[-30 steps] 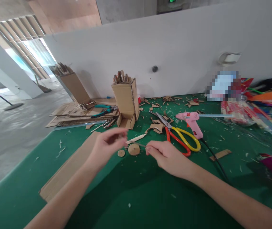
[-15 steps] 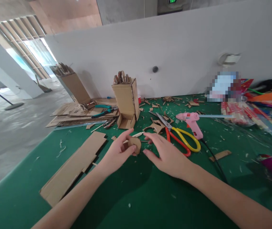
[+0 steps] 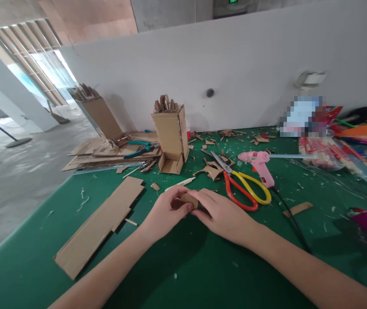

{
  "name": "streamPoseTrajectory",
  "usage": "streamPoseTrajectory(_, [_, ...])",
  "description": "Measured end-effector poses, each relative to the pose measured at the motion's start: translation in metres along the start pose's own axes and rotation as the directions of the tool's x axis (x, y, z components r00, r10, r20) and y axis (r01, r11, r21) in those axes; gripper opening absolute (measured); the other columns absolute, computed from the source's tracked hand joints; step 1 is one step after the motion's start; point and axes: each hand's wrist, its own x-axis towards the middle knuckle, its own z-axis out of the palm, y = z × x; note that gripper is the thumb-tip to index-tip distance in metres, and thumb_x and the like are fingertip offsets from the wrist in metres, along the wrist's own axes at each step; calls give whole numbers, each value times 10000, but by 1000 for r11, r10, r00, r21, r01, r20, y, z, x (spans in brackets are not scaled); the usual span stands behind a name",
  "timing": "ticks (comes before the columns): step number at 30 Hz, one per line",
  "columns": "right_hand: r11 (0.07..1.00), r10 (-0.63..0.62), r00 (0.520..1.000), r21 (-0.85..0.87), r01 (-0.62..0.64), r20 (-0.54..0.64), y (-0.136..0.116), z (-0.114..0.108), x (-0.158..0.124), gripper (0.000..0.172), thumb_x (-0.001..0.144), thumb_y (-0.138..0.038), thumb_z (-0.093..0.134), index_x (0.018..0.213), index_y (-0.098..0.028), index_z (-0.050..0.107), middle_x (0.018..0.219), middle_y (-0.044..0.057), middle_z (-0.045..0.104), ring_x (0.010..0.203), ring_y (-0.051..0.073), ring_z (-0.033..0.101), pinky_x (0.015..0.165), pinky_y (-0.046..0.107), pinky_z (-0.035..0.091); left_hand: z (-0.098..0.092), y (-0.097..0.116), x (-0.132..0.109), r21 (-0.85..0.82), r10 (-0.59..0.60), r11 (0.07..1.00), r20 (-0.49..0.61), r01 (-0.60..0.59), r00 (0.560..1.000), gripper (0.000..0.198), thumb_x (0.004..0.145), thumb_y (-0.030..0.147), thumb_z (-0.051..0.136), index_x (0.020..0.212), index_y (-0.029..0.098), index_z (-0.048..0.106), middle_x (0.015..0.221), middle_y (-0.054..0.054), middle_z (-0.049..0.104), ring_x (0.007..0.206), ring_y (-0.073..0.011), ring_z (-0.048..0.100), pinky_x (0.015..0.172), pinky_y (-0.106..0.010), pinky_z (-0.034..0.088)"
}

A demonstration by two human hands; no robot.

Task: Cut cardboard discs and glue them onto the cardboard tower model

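Note:
A small rounded piece of cardboard (image 3: 190, 200) is held low over the green table, between both hands. My left hand (image 3: 167, 210) is closed on its left side, thumb in front and fingers behind. My right hand (image 3: 220, 214) pinches its right edge with thumb and fingertips. Part of the piece is hidden by the fingers. Just beyond the hands lies a pale pointed stick (image 3: 180, 183). To the right of my right hand rest large scissors with red and yellow handles (image 3: 248, 189), blades apart.
A long cardboard strip (image 3: 101, 227) lies on the left. Behind stand a cardboard box holder (image 3: 169, 133) and teal-handled pliers (image 3: 138, 148). A pink glue gun (image 3: 259, 163), its cord trailing toward me, sits at right. Cardboard scraps (image 3: 212, 169) litter the green table (image 3: 183, 279).
My right hand has moved left and closed on the cardboard piece, which was in my left hand alone. My left hand has shifted slightly right and nearer to me.

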Motion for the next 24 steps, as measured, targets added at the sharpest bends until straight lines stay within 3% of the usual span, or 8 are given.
streamPoseTrajectory(4, [993,73,997,90,-72,-12,-1,-6,0,401,866,-201,523,1261,-251,478,1042,70,611,867,208,601,688,330,499,-4,0,1,34,56,998,-5,-56,998,210,845,275,542,1018,173,602,914,-64,660,797,-168,628,684,-293,533])
streamPoseTrajectory(8, [981,81,997,176,-81,8,-1,-8,3,387,840,-162,535,1216,-248,500,1070,62,607,899,199,590,725,320,482,-7,-1,1,175,69,982,-22,-64,997,185,822,242,556,993,195,610,916,-54,675,825,-185,632,728,-317,517])
streamPoseTrajectory(14, [981,72,997,179,-77,37,-3,-4,4,343,838,-129,502,1165,-230,509,1046,60,604,848,179,590,678,288,462,-1,-1,-1,221,38,975,-19,-33,999,119,828,286,549,891,185,544,803,-27,623,718,-156,594,619,-265,485])
streamPoseTrajectory(17, [989,53,997,138,-60,56,-2,-4,2,335,836,-114,472,1145,-234,518,1021,49,609,827,174,594,675,285,453,-3,1,-2,291,73,954,16,-74,997,103,831,261,534,905,189,538,799,-18,612,697,-146,579,619,-257,477])
streamPoseTrajectory(21, [996,73,997,58,-75,41,4,-9,1,370,810,-129,486,1169,-211,517,1019,60,627,808,179,600,662,281,439,-29,14,-4,509,184,826,162,-242,969,388,799,257,574,1181,243,507,1189,-76,562,1035,-211,561,813,-297,485])
streamPoseTrajectory(24, [993,118,989,-28,-116,91,10,-15,1,372,831,-203,496,1203,-195,510,846,36,662,687,171,597,593,268,400,-68,19,-16,727,123,634,242,-264,962,325,849,189,428,1130,276,569,1136,-48,603,1028,-213,567,868,-320,458])
